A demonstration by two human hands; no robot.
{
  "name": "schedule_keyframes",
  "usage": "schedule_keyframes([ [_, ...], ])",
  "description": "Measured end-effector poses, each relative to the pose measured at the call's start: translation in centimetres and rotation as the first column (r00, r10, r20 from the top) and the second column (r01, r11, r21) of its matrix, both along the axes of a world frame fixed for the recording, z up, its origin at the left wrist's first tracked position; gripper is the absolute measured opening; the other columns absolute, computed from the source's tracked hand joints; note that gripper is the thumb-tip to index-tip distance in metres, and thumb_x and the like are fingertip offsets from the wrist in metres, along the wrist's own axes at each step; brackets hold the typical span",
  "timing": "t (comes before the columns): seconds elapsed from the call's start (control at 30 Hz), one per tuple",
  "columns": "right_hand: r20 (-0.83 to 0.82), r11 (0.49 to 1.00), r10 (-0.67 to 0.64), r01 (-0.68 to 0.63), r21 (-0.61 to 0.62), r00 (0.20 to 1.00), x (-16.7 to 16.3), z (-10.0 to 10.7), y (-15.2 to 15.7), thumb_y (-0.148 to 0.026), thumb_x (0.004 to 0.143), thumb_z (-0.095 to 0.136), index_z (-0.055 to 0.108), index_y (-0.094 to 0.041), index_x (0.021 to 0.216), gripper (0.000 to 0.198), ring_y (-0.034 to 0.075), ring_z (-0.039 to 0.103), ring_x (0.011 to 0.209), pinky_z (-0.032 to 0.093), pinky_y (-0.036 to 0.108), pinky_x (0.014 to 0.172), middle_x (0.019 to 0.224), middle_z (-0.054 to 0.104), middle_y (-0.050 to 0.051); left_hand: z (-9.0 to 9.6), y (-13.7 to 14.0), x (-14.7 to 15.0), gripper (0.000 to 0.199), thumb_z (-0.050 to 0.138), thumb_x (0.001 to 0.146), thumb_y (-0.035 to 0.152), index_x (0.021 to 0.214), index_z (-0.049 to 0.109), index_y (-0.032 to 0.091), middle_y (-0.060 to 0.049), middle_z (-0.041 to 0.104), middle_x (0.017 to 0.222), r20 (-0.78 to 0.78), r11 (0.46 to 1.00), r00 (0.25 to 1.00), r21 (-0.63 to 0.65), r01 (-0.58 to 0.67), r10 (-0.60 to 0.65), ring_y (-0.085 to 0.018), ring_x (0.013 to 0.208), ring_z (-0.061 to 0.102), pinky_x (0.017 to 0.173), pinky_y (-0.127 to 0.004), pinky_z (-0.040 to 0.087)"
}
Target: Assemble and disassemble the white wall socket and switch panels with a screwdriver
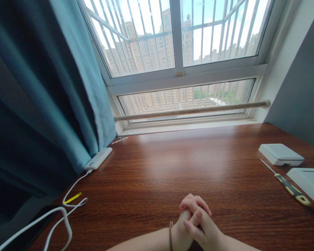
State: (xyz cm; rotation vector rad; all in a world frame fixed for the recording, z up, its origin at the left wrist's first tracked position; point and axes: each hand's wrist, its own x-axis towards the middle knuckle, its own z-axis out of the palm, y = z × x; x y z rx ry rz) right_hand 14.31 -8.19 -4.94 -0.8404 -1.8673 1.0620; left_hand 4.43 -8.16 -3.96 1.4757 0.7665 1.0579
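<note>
My left hand [182, 228], with a thin brown band [170, 234] round the wrist, is clasped with my right hand [206, 225] at the front edge of the view. The fingers of both hands are interlaced and folded over one another. They are over the brown wood-grain table [146, 188], low and right of centre. No object shows in either hand; the space between the palms is hidden.
At the right lie a screwdriver [288, 186] and two white boxes, one farther back [281, 153] and one nearer [310, 181]. A white power bank [98, 158] with a white cable [68, 223] and a yellow strip [73, 198] lie at the left, beside a blue curtain [78, 80]. A barred window [179, 69] stands behind.
</note>
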Motion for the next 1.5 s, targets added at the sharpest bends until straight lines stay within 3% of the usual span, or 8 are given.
schedule_keyframes([
  [0.3, 0.117, 0.994, -0.041, 0.028, 0.107, 0.992, 0.0, 0.4, 0.1, -0.029, 0.071, 0.046, 0.05, -0.02, 0.091, 0.022, 0.02, 0.05, 0.079, 0.043, 0.035, 0.071, 0.081, 0.049, 0.004, -1.2, -0.3, 0.6, 0.05, 0.035, 0.082, 0.062, 0.08, 0.052, 0.015, -0.006, 0.049, 0.081, 0.109, 0.997, 0.992, 0.046, -0.067, 0.062, -0.019, 0.081, 0.049, 0.08, -0.036, 0.041],
  [0.4, 0.127, 0.995, -0.053, 0.042, 0.092, 0.99, 0.1, 0.9, -0.2, -0.028, 0.072, 0.045, 0.05, -0.02, 0.094, 0.024, 0.02, 0.05, 0.08, 0.043, 0.035, 0.071, 0.083, 0.05, 0.005, -0.8, -0.2, 0.9, 0.048, 0.04, 0.08, 0.061, 0.079, 0.053, 0.014, -0.006, 0.051, 0.081, 0.126, 0.996, 0.989, 0.026, -0.084, 0.08, -0.019, 0.08, 0.05, 0.078, -0.036, 0.042],
  [0.53, 0.121, 0.996, -0.084, 0.078, 0.05, 0.989, 0.1, 1.2, -0.5, -0.026, 0.077, 0.042, 0.05, -0.021, 0.099, 0.024, 0.019, 0.052, 0.085, 0.044, 0.034, 0.075, 0.087, 0.052, 0.005, 0.7, 0.0, 0.9, 0.041, 0.051, 0.075, 0.056, 0.077, 0.053, 0.015, -0.005, 0.052, 0.077, 0.137, 0.998, 0.991, -0.066, -0.004, 0.013, -0.019, 0.076, 0.052, 0.074, -0.035, 0.043],
  [0.7, 0.12, 0.995, -0.101, 0.098, 0.034, 0.988, 0.1, 0.9, -0.4, -0.023, 0.08, 0.042, 0.051, -0.021, 0.102, 0.024, 0.019, 0.053, 0.089, 0.044, 0.034, 0.079, 0.09, 0.054, 0.005, 1.7, 0.2, 0.7, 0.034, 0.052, 0.077, 0.048, 0.079, 0.053, 0.015, -0.005, 0.054, 0.078, 0.156, 0.993, 0.988, -0.112, 0.027, -0.009, -0.019, 0.077, 0.054, 0.074, -0.034, 0.044],
  [0.87, 0.121, 0.995, -0.103, 0.1, 0.031, 0.987, 0.2, 1.4, -0.2, -0.022, 0.08, 0.042, 0.051, -0.019, 0.103, 0.025, 0.02, 0.054, 0.088, 0.046, 0.034, 0.077, 0.089, 0.055, 0.006, 1.7, 0.2, 0.7, 0.031, 0.052, 0.078, 0.046, 0.081, 0.054, 0.015, -0.005, 0.055, 0.079, 0.145, 0.991, 0.989, -0.135, 0.011, 0.009, -0.019, 0.079, 0.055, 0.075, -0.034, 0.045],
  [1.2, 0.11, 0.996, -0.088, 0.085, 0.035, 0.99, 0.2, 0.8, -0.1, -0.021, 0.081, 0.041, 0.049, -0.021, 0.105, 0.026, 0.021, 0.054, 0.091, 0.046, 0.036, 0.08, 0.092, 0.054, 0.006, 1.0, 0.3, 0.6, 0.034, 0.047, 0.081, 0.046, 0.081, 0.057, 0.014, -0.006, 0.056, 0.081, 0.075, 0.999, 0.997, -0.051, -0.01, 0.014, -0.018, 0.079, 0.054, 0.074, -0.033, 0.045],
  [1.5, 0.047, 0.997, -0.061, 0.059, 0.049, 0.997, 0.1, 1.4, -0.3, -0.02, 0.08, 0.04, 0.048, -0.022, 0.103, 0.024, 0.02, 0.055, 0.091, 0.047, 0.037, 0.082, 0.09, 0.054, 0.005, 0.8, 0.1, 0.7, 0.035, 0.05, 0.08, 0.049, 0.086, 0.054, 0.015, -0.006, 0.055, 0.081, 0.127, 0.994, 0.992, -0.105, -0.009, 0.022, -0.019, 0.081, 0.055, 0.075, -0.033, 0.044],
])
